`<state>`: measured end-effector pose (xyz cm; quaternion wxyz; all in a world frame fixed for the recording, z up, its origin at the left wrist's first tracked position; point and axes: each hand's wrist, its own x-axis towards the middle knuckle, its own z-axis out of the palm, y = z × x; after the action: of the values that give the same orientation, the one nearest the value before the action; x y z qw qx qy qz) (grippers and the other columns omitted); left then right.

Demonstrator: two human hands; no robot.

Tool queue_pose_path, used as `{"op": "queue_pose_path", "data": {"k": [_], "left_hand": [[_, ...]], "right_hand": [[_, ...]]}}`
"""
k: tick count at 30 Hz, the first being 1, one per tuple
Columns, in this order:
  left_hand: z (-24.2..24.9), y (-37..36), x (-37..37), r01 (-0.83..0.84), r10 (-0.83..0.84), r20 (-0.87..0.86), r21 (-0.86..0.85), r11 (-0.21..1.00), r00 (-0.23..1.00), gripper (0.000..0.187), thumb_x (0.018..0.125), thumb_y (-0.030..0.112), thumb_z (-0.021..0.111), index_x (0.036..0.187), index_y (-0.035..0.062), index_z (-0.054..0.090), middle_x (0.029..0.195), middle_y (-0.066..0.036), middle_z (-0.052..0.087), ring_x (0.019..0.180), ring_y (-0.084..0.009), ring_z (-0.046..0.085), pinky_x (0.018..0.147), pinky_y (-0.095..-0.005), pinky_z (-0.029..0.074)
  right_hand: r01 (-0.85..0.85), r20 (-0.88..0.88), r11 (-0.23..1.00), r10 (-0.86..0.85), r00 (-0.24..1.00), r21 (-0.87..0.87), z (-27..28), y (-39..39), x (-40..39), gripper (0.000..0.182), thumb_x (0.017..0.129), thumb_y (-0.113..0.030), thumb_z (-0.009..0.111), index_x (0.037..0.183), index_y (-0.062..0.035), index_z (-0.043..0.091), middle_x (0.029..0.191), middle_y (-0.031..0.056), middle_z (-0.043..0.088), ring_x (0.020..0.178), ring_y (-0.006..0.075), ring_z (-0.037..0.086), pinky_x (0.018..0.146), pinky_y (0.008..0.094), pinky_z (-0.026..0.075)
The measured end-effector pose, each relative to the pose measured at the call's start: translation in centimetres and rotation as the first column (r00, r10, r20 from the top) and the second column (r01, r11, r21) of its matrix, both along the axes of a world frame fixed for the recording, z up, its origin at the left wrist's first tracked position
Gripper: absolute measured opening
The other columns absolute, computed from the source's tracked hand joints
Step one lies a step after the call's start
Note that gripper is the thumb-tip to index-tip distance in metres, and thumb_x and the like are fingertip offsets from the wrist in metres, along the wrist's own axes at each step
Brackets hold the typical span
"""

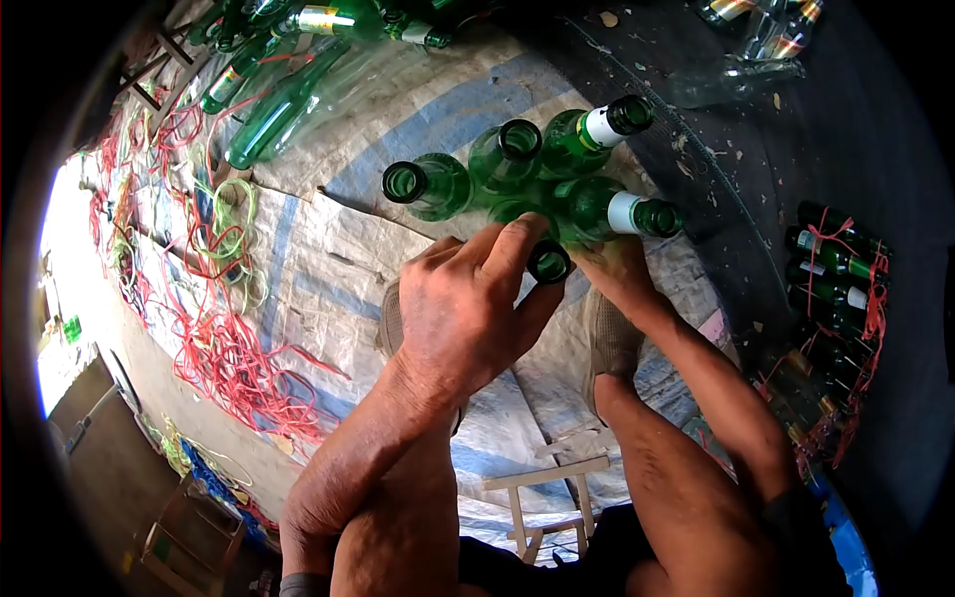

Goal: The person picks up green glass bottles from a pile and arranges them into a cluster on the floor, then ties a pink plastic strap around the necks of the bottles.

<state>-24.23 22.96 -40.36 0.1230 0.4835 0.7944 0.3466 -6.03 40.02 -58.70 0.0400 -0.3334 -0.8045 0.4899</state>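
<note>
Several green glass bottles stand close together on the pale, blue-striped sheet, one at the left, others behind it and to the right. Two on the right carry white neck labels, the lower one being the bottle nearest my right hand. My left hand is wrapped round the neck of the front green bottle, whose open mouth shows beside the fingers. Low against the group is my right hand; its fingertips are hidden behind the bottles, so its grip cannot be made out.
Loose red and green plastic strings lie at the left. Green bottles lie at the upper left, clear ones at the upper right. Bottles tied with red string are at the far right. A small wooden stool is between my legs.
</note>
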Motion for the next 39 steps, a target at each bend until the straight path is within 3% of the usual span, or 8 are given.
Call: {"op": "queue_pose_path", "data": {"k": [7, 12, 13, 17, 23, 28, 37, 39], "left_hand": [[-4.1, -2.8, 1.1, -0.097, 0.118, 0.123, -0.163, 0.982, 0.985, 0.067, 0.087, 0.027, 0.092, 0.144, 0.0080, 0.062, 0.100, -0.010, 0.077, 0.071, -0.0246, 0.073, 0.065, -0.0380, 0.060], [-10.1, -3.5, 1.1, -0.126, 0.176, 0.152, -0.294, 0.948, 0.973, 0.067, 0.092, 0.025, 0.084, 0.149, 0.0048, 0.056, 0.114, -0.024, 0.078, 0.092, -0.0437, 0.079, 0.077, -0.0499, 0.063], [-11.6, -3.4, 1.0, -0.122, 0.195, 0.235, -0.291, 0.949, 0.952, 0.071, 0.087, 0.024, 0.087, 0.147, 0.0012, 0.055, 0.116, -0.022, 0.079, 0.095, -0.0424, 0.079, 0.079, -0.0494, 0.062], [-12.7, -2.6, 0.7, -0.094, 0.206, 0.375, -0.296, 0.950, 0.904, 0.071, 0.089, 0.019, 0.083, 0.150, 0.0019, 0.052, 0.111, -0.029, 0.077, 0.094, -0.0479, 0.077, 0.078, -0.0518, 0.061], [-13.4, -2.1, 0.8, -0.068, 0.194, 0.361, -0.333, 0.940, 0.912, 0.071, 0.092, 0.015, 0.077, 0.155, 0.0005, 0.047, 0.102, -0.036, 0.073, 0.091, -0.0529, 0.075, 0.075, -0.0565, 0.059], [-14.5, -1.8, 1.1, -0.080, 0.171, 0.386, -0.242, 0.967, 0.907, 0.071, 0.093, 0.015, 0.077, 0.155, -0.0018, 0.046, 0.102, -0.037, 0.072, 0.092, -0.0540, 0.074, 0.076, -0.0568, 0.060], [-15.6, -2.0, 1.2, -0.077, 0.133, 0.410, -0.151, 0.986, 0.902, 0.068, 0.096, 0.016, 0.076, 0.155, -0.0017, 0.048, 0.103, -0.037, 0.073, 0.094, -0.0538, 0.074, 0.076, -0.0558, 0.059], [-15.6, -2.0, 1.0, -0.071, 0.124, 0.436, -0.137, 0.988, 0.891, 0.066, 0.096, 0.015, 0.075, 0.155, -0.0003, 0.049, 0.103, -0.035, 0.073, 0.093, -0.0526, 0.074, 0.075, -0.0554, 0.059]], "right_hand": [[-0.023, -0.189, 0.993, -0.001, 0.982, -0.120, 0.7, 0.4, -1.0, 0.049, 0.090, -0.027, 0.092, 0.126, 0.0003, 0.073, 0.115, 0.0186, 0.079, 0.109, 0.0316, 0.077, 0.092, 0.0463, 0.062], [-0.023, -0.041, 0.999, 0.021, 0.999, -0.029, -0.6, 0.6, -0.7, 0.059, 0.088, -0.022, 0.093, 0.136, -0.0003, 0.065, 0.127, 0.0194, 0.074, 0.118, 0.0333, 0.074, 0.098, 0.0466, 0.062], [-0.023, -0.007, 0.999, 0.023, 1.000, -0.025, -0.8, 0.7, -0.6, 0.061, 0.088, -0.021, 0.093, 0.138, -0.0004, 0.064, 0.129, 0.0194, 0.073, 0.120, 0.0335, 0.073, 0.099, 0.0467, 0.062], [-0.004, -0.074, 0.998, -0.001, 0.997, -0.064, -0.1, 0.7, -0.9, 0.059, 0.088, -0.022, 0.093, 0.135, -0.0003, 0.066, 0.128, 0.0190, 0.073, 0.118, 0.0329, 0.073, 0.098, 0.0466, 0.062], [-0.065, -0.034, 0.996, 0.067, 0.997, 0.057, -0.5, 0.9, -0.9, 0.054, 0.090, -0.024, 0.093, 0.132, -0.0009, 0.069, 0.124, 0.0188, 0.076, 0.115, 0.0325, 0.075, 0.096, 0.0463, 0.063], [-0.075, -0.014, 0.997, 0.075, 0.997, -0.011, 0.4, 0.9, -1.4, 0.053, 0.090, -0.024, 0.092, 0.132, -0.0023, 0.070, 0.124, 0.0198, 0.077, 0.115, 0.0341, 0.076, 0.096, 0.0461, 0.064], [-0.103, -0.011, 0.990, 0.104, 0.994, 0.099, -0.1, 1.2, -1.4, 0.049, 0.089, -0.020, 0.092, 0.129, -0.0021, 0.071, 0.122, 0.0216, 0.078, 0.114, 0.0353, 0.076, 0.096, 0.0455, 0.064], [-0.239, 0.012, 0.814, 0.275, 0.961, 0.529, -4.8, 0.9, 0.5, 0.049, 0.089, -0.018, 0.092, 0.130, -0.0029, 0.071, 0.122, 0.0215, 0.078, 0.113, 0.0338, 0.077, 0.095, 0.0442, 0.064]]}}
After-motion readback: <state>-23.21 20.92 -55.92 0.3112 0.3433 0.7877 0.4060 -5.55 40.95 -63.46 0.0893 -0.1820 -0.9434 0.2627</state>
